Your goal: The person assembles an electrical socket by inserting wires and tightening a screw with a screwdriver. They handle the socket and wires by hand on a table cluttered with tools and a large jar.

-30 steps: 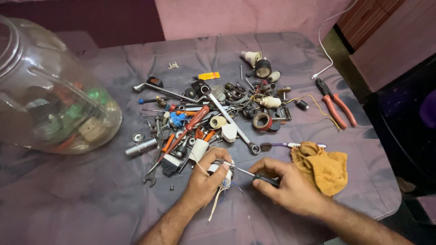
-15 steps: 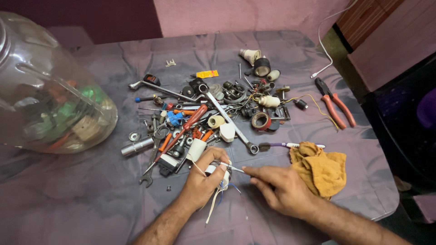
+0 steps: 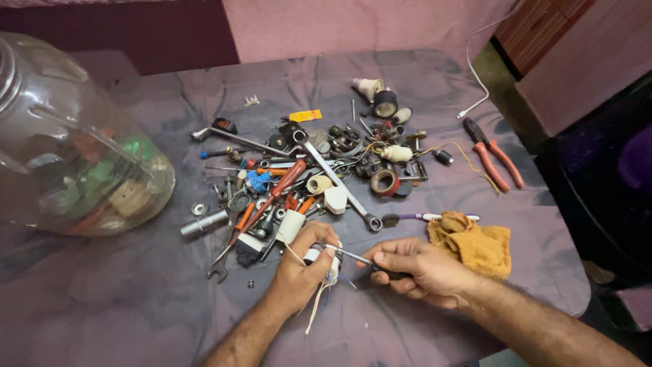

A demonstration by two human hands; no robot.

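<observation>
1. The left hand (image 3: 302, 268) is closed around a small white electrical fitting (image 3: 318, 256) with thin wires (image 3: 316, 309) trailing from it toward the near edge of the counter (image 3: 122, 299).
2. The right hand (image 3: 421, 268) grips a slim screwdriver (image 3: 353, 256) by its dark handle; the metal tip touches the top of the fitting, right at the left thumb.
3. Both hands sit near the front of the counter, just below a scattered heap of hardware.
4. In that heap lie a long silver wrench (image 3: 336, 180), a red-handled screwdriver (image 3: 272, 197), a roll of dark tape (image 3: 384, 182) and a metal socket (image 3: 204, 223).
5. A mustard-yellow rag (image 3: 475, 241) lies just beside the right hand, touching its knuckles.
6. A pair of red-handled pliers (image 3: 494, 162) rests well apart, to the right.
7. A big clear plastic jar (image 3: 75, 143) lies on its side at the far left, with mixed coloured items inside.
8. A white cable (image 3: 475, 81) runs off the counter's far right corner.
</observation>
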